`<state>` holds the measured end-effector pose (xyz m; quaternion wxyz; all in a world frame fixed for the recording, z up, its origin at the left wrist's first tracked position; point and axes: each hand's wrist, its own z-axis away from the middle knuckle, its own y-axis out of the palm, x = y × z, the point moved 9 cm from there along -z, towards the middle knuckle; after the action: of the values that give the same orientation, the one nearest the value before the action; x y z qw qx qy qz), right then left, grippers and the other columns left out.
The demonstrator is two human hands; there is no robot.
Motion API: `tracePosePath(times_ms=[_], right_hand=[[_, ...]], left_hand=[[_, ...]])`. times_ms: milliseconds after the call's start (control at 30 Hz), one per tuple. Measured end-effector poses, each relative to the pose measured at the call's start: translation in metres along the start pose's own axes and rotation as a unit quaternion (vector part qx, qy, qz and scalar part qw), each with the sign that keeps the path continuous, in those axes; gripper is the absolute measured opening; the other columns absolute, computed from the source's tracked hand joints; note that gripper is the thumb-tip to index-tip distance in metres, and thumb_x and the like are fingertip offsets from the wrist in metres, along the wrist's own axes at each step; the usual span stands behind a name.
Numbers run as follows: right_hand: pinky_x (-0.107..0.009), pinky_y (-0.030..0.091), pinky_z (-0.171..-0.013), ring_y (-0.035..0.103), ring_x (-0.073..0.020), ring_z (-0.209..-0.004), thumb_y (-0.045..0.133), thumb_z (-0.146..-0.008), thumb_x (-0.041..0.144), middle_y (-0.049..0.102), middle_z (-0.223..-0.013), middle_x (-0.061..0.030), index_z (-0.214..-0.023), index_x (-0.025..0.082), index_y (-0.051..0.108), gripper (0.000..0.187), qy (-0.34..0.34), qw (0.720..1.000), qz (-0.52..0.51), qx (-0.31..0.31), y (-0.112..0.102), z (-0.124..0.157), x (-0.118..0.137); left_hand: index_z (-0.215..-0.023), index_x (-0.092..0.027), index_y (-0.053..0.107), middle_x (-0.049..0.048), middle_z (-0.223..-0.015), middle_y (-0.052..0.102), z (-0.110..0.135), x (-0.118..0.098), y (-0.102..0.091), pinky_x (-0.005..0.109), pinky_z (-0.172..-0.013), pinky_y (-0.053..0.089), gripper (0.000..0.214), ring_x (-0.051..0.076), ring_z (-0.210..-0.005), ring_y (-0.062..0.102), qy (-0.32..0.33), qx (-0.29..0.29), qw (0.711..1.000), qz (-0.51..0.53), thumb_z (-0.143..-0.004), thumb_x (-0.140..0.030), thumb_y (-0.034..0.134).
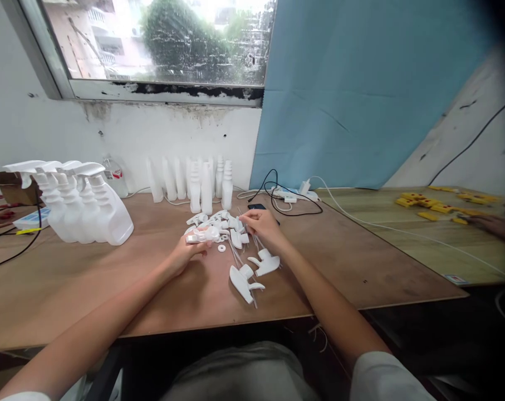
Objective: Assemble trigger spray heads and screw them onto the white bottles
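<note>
Head view: left hand [186, 253] and right hand [264, 224] at a pile of white spray parts [226, 223].
The left hand, fingers curled, grips a white trigger head [205, 235]; the right, thumb and fingertips close together, meets the pile's right side, its hold too small to tell; 2 loose trigger heads [240, 283] lie nearer the brown table's [339, 262] front edge.

No word, brand or number can be read. Behind and to the left of the left fingers [204, 248], a clear bottle [122, 188] bears a red-and-white label [113, 174] (its print too small to make out). Far to the right of the right fingers [253, 217], a small sticker [456, 279] near the wooden surface's [419, 239] front edge is equally illegible.
</note>
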<state>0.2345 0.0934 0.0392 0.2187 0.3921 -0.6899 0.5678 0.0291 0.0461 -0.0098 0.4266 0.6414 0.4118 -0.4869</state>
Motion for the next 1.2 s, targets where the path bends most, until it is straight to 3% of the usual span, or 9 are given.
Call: tracePosePath(times_ms=[33, 100, 233, 367, 467, 700, 800, 967, 1200], right_hand=[[-0.020, 0.035, -0.050, 0.052, -0.0105, -0.050, 0.053, -0.085, 0.034, 0.061, -0.056, -0.0020, -0.082, 0.013, 0.069, 0.027, 0.006, 0.995, 0.096, -0.018, -0.010, -0.005, -0.011], [-0.022, 0.036, -0.055, 0.058, -0.0138, -0.060, 0.059, -0.077, 0.021, 0.066, -0.064, -0.0073, -0.072, 0.013, 0.070, 0.015, 0.026, 0.986, 0.165, -0.025, -0.022, -0.011, -0.034], [-0.024, 0.033, -0.054, 0.058, -0.0152, -0.056, 0.062, -0.073, 0.016, 0.064, -0.057, -0.0094, -0.061, 0.011, 0.068, 0.015, 0.052, 0.979, 0.198, 0.000, -0.024, -0.014, -0.058], [-0.023, 0.035, -0.055, 0.055, -0.0125, -0.051, 0.057, -0.080, 0.024, 0.064, -0.055, -0.0052, -0.073, 0.012, 0.071, 0.020, 0.018, 0.983, 0.181, 0.037, -0.006, -0.012, -0.045], [-0.021, 0.037, -0.057, 0.054, -0.0117, -0.051, 0.060, -0.080, 0.029, 0.061, -0.051, -0.0022, -0.071, 0.012, 0.071, 0.022, -0.008, 0.984, 0.161, 0.072, 0.007, -0.010, -0.037], [-0.022, 0.033, -0.051, 0.049, -0.0104, -0.047, 0.057, -0.079, 0.026, 0.058, -0.050, -0.0018, -0.071, 0.009, 0.069, 0.022, 0.006, 0.988, 0.144, 0.057, -0.005, -0.010, -0.039], [-0.021, 0.032, -0.047, 0.046, -0.0092, -0.044, 0.060, -0.077, 0.035, 0.055, -0.047, 0.0002, -0.067, 0.011, 0.068, 0.027, -0.005, 0.986, 0.118, 0.114, 0.011, -0.001, -0.026], [-0.020, 0.028, -0.040, 0.039, -0.0074, -0.037, 0.069, -0.069, 0.037, 0.049, -0.039, 0.0029, -0.055, 0.012, 0.065, 0.029, 0.019, 0.957, 0.078, 0.278, 0.056, 0.025, -0.017], [-0.020, 0.030, -0.041, 0.042, -0.0076, -0.040, 0.071, -0.063, 0.025, 0.053, -0.042, 0.0038, -0.057, 0.013, 0.067, 0.014, 0.020, 0.943, 0.128, 0.305, 0.066, 0.031, -0.021]], left_hand=[[-0.104, -0.017, 0.062, 0.0024, -0.085, 0.062, 0.001, 0.000, -0.002, 0.024, -0.057, 0.044, 0.050, 0.014, -0.073, 0.055, -0.005, -0.007, 1.000, 0.013, -0.062, -0.033, 0.083], [-0.105, -0.018, 0.062, 0.0021, -0.087, 0.062, 0.002, 0.002, -0.004, 0.023, -0.058, 0.045, 0.053, 0.013, -0.074, 0.055, -0.019, -0.015, 0.999, 0.030, -0.058, -0.029, 0.085], [-0.101, -0.017, 0.064, 0.0018, -0.088, 0.062, 0.003, 0.008, -0.001, 0.023, -0.061, 0.047, 0.050, 0.011, -0.072, 0.055, -0.044, -0.005, 0.997, 0.059, -0.056, -0.025, 0.086], [-0.103, -0.015, 0.064, 0.0041, -0.089, 0.062, 0.001, 0.014, 0.001, 0.023, -0.060, 0.048, 0.052, 0.013, -0.076, 0.057, -0.054, 0.008, 0.996, 0.064, -0.057, -0.023, 0.086], [-0.105, -0.015, 0.063, 0.0041, -0.088, 0.063, 0.000, 0.018, -0.001, 0.023, -0.058, 0.048, 0.054, 0.014, -0.075, 0.058, -0.059, 0.005, 0.996, 0.072, -0.057, -0.021, 0.086], [-0.104, -0.015, 0.061, 0.0029, -0.085, 0.064, 0.000, 0.021, -0.003, 0.023, -0.055, 0.047, 0.054, 0.014, -0.073, 0.059, -0.069, -0.004, 0.992, 0.109, -0.056, -0.017, 0.085], [-0.104, -0.016, 0.061, 0.0044, -0.086, 0.065, -0.001, 0.023, -0.003, 0.024, -0.053, 0.047, 0.052, 0.015, -0.072, 0.059, -0.075, -0.006, 0.991, 0.108, -0.057, -0.016, 0.084], [-0.104, -0.016, 0.062, 0.0057, -0.088, 0.065, -0.003, 0.025, -0.007, 0.024, -0.052, 0.046, 0.050, 0.015, -0.071, 0.059, -0.073, -0.010, 0.991, 0.110, -0.058, -0.017, 0.084], [-0.107, -0.015, 0.058, 0.0045, -0.086, 0.064, -0.005, 0.029, -0.007, 0.023, -0.051, 0.046, 0.056, 0.014, -0.070, 0.060, -0.075, 0.002, 0.992, 0.099, -0.058, -0.019, 0.085]])
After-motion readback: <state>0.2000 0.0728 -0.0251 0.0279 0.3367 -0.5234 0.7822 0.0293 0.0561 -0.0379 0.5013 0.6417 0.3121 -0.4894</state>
